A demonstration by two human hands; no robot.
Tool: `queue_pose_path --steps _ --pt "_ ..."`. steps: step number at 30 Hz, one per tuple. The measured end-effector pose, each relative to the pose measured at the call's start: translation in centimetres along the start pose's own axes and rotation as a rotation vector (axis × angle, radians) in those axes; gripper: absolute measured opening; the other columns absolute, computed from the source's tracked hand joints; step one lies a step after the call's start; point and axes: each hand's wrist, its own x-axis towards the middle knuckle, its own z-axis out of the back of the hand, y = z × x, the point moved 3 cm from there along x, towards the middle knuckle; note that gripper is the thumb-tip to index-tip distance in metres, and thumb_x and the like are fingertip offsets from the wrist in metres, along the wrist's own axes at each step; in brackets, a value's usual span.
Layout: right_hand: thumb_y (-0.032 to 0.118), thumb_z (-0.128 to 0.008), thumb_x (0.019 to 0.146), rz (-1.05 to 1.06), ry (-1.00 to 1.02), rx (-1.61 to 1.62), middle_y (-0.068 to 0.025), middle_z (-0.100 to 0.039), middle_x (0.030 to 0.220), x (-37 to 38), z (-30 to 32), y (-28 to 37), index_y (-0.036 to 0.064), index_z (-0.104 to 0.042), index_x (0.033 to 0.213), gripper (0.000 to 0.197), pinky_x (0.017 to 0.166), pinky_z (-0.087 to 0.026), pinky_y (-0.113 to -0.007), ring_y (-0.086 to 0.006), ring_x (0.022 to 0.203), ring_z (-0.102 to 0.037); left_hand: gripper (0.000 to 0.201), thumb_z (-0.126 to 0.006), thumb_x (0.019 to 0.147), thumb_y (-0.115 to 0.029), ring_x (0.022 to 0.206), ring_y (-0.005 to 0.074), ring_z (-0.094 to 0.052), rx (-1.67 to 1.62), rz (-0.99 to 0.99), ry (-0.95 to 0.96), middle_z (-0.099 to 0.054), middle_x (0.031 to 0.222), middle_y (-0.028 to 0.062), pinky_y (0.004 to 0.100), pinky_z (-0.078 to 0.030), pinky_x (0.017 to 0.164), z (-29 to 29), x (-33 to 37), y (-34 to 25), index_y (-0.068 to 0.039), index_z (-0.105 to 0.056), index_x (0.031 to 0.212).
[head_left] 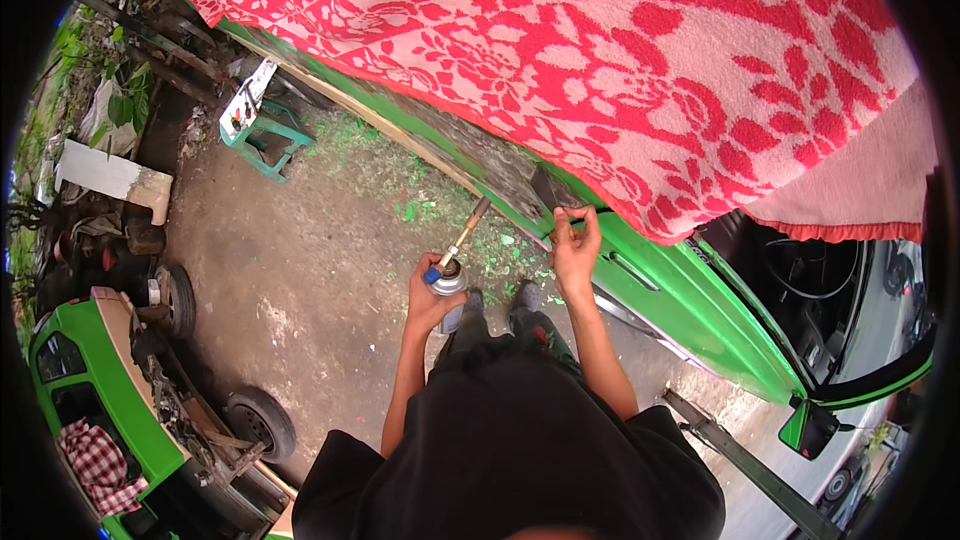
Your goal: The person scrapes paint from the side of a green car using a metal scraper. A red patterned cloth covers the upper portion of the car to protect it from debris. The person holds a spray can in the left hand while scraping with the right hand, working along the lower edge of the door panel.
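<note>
My left hand [430, 298] is wrapped round the can of a gas blowtorch [462, 243]. A blue knob sits beside the torch's neck, and its nozzle points up toward the car's side; no flame can be made out. My right hand [575, 248] pinches a dark flat scraper blade [545, 188] close to the green car body [655, 285]. Around the blade the panel is bare and brownish-grey, with green paint left along its edges. A red and pink floral towel [560, 70] covers the car's upper part above my hands.
Green paint flakes [420, 208] litter the ground below the panel. Farther left stands a teal stool [265, 135] with small things on it. Loose wheels [262, 422] lie near another green car [85, 360] at lower left. A metal beam [745, 460] and side mirror [808, 428] are at right.
</note>
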Motion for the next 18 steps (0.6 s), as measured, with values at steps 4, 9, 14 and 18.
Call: queue_pose_path --steps 4,9,14,18 --pt "0.02 -0.064 0.099 -0.11 -0.006 0.011 0.0056 -0.04 0.055 -0.2 0.5 0.1 0.0124 -0.045 0.095 0.021 0.034 -0.022 -0.024 -0.0036 0.043 -0.028 0.052 -0.082 0.059 -0.011 0.079 0.0096 -0.057 -0.02 -0.015 0.021 -0.057 0.086 -0.0012 0.027 -0.048 0.074 -0.2 0.1 -0.2 -0.008 -0.05 0.099" --pt "0.012 -0.063 0.099 -0.029 0.025 0.033 0.0045 -0.044 0.056 0.8 0.5 0.3 0.0091 -0.046 0.093 0.018 0.037 -0.019 -0.024 -0.0018 0.042 -0.03 0.05 -0.082 0.059 -0.01 0.079 0.0092 -0.057 -0.023 -0.02 0.023 -0.057 0.084 -0.0018 0.0277 -0.048 0.073 -0.1 -0.2 -0.3 -0.009 -0.05 0.097" --pt "0.009 -0.062 0.099 0.032 -0.005 -0.018 0.008 -0.041 0.056 0.5 -0.6 -0.4 0.0088 -0.046 0.092 0.018 0.042 -0.017 -0.024 -0.0006 0.047 -0.029 0.052 -0.082 0.057 -0.009 0.08 0.0092 -0.056 0.051 -0.002 0.012 -0.058 0.086 -0.0008 0.0275 -0.048 0.074 -0.2 -0.4 -0.1 -0.007 -0.05 0.099" --pt "0.011 -0.064 0.098 -0.081 -0.042 -0.01 0.0076 -0.044 0.059 0.5 0.6 0.1 0.0088 -0.048 0.093 0.016 0.043 -0.02 -0.023 -0.0002 0.05 -0.032 0.051 -0.081 0.057 -0.009 0.079 0.0093 -0.056 -0.033 0.004 0.031 -0.057 0.085 -0.0016 0.0278 -0.048 0.074 -0.8 -0.5 -0.2 -0.008 -0.05 0.098"
